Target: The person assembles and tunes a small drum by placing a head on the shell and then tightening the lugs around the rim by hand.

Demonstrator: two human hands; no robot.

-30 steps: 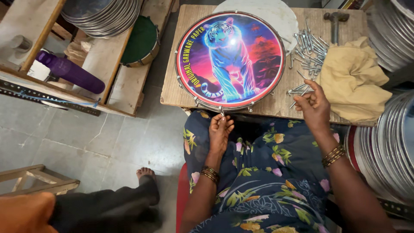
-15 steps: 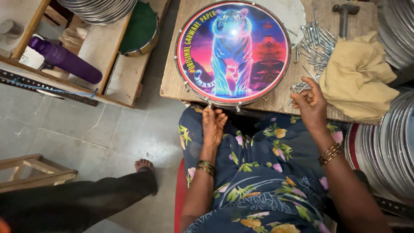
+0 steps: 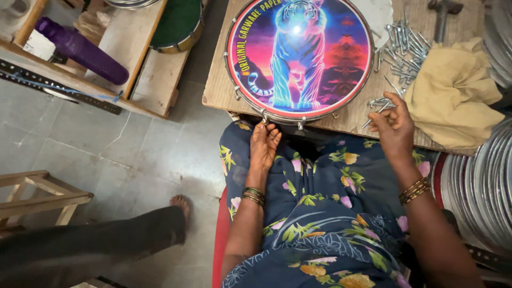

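Observation:
A round frame drum point(image 3: 298, 53) with a glowing tiger picture on its skin lies flat on a low wooden table point(image 3: 218, 90). My left hand point(image 3: 264, 144) reaches up to the drum's near rim, its fingertips pinched on a small metal tension hook there. My right hand point(image 3: 393, 124) rests at the table's near edge to the right of the drum, fingers curled around a few metal bolts point(image 3: 380, 103). A larger heap of the same bolts point(image 3: 401, 45) lies further back on the table.
A yellow cloth point(image 3: 453, 93) and a hammer point(image 3: 441, 10) lie on the table's right side. Stacked metal drum rings point(image 3: 488, 181) stand at the right. At the left, a wooden pallet point(image 3: 154, 80) holds a purple bottle point(image 3: 80, 50) and a green drum point(image 3: 178, 24). Another person's leg and bare foot point(image 3: 178, 205) rest on the floor.
The view has dropped closer to my lap. My left hand has moved up to the drum's near rim. The other person's leg has shifted left on the floor.

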